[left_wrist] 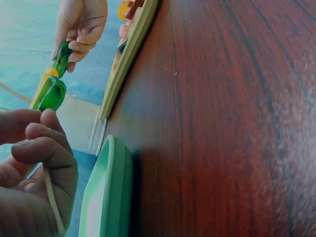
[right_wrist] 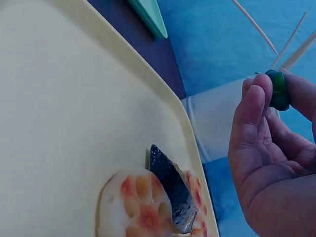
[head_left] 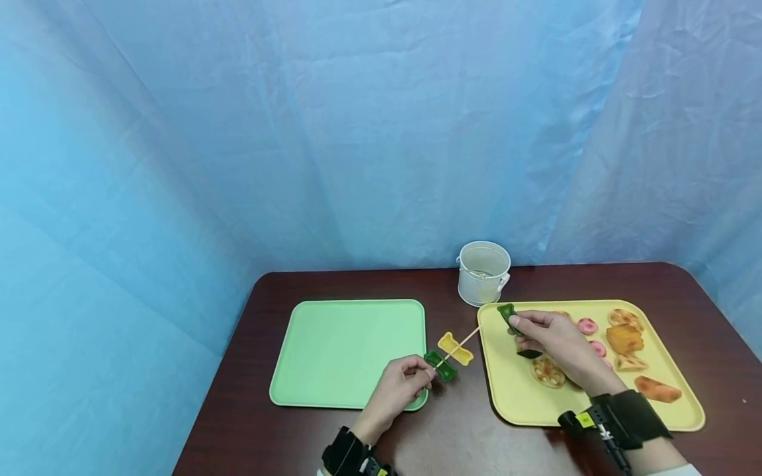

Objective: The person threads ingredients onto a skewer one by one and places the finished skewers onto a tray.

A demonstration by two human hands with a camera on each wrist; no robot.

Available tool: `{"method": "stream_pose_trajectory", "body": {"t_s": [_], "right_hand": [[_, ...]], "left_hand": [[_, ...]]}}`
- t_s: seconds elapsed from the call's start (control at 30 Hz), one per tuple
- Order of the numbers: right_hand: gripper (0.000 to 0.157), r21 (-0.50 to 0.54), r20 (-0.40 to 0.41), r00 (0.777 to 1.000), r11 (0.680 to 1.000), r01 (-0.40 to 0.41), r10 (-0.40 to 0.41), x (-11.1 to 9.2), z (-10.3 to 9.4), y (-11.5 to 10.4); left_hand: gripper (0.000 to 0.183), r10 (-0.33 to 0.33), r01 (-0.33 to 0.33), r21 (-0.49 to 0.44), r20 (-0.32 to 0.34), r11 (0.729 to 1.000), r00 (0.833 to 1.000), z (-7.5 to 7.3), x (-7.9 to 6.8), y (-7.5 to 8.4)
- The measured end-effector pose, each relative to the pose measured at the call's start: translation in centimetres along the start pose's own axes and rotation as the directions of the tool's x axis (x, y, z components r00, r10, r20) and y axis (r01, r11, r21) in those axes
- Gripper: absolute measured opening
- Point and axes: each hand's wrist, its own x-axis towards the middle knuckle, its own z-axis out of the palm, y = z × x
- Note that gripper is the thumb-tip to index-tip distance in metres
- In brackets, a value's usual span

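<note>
Black wrist strap (head_left: 344, 455), fastened round the left wrist, at the near edge of the head view. Dark brown wood-grain counter (head_left: 238, 423), blue curtain (head_left: 381, 132) behind. Going rightward:

Light green tray (head_left: 345, 350), rounded corners, on the counter's left side.

Left hand (head_left: 395, 387), over that tray's near right corner, thumb and fingers pinching a thin skewer (head_left: 471, 335).

On the skewer, two threaded pieces: green pepper piece (head_left: 440, 366) just beside the fingers, yellow pepper piece (head_left: 455, 349) nearer the tip. Bare tip points toward the yellow tray.

White bucket (head_left: 479, 285), upright at the counter's back edge.

Pale yellow tray (head_left: 506, 403), right side.

Right hand (head_left: 559, 340), above this tray's left part, thumb and fingertips pinching a second green pepper piece (head_left: 507, 316), apart from the skewer.

Tray contents: dark wedge (head_left: 528, 354), kind unclear, against a lotus root slice (head_left: 548, 373); pink rings (head_left: 587, 326); golden-brown piece (head_left: 624, 338); pale triangular piece (head_left: 631, 361); long orange-brown piece (head_left: 657, 389).
</note>
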Motion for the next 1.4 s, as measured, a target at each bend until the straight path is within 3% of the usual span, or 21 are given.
{"method": "stream_pose_trajectory", "body": {"t_s": [0.2,0.73,0.9,1.17,1.4], "right_hand": [[0.063,0.034,0.018,1.0,0.999,0.009,-0.01,0.0,0.1,-0.3],[0.05,0.172,0.062,0.998,0.985,0.009,-0.02,-0.1,0.1,-0.6],[0.059,0.14,0.053,0.999,0.99,0.001,-0.009,0.0,0.3,-0.8],[0.069,-0.033,0.007,1.0,0.999,0.011,-0.01,-0.1,0.7,-1.0],[0.068,0.025,0.042,0.999,0.999,0.028,-0.029,-0.3,0.7,-1.0]], "left_hand": [[0.022,0.019,-0.019,0.018,0.026,1.0,0.999,0.1,0.0,0.1],[0.022,0.009,-0.009,0.029,0.015,1.0,1.0,0.4,0.0,-0.1],[0.022,0.007,-0.008,0.028,0.019,1.0,1.0,0.4,0.1,-0.1],[0.022,0.009,-0.01,0.03,0.028,0.999,1.0,0.3,-0.1,0.0],[0.021,0.025,-0.025,0.03,0.02,0.999,0.999,0.8,-0.1,0.1]]}}
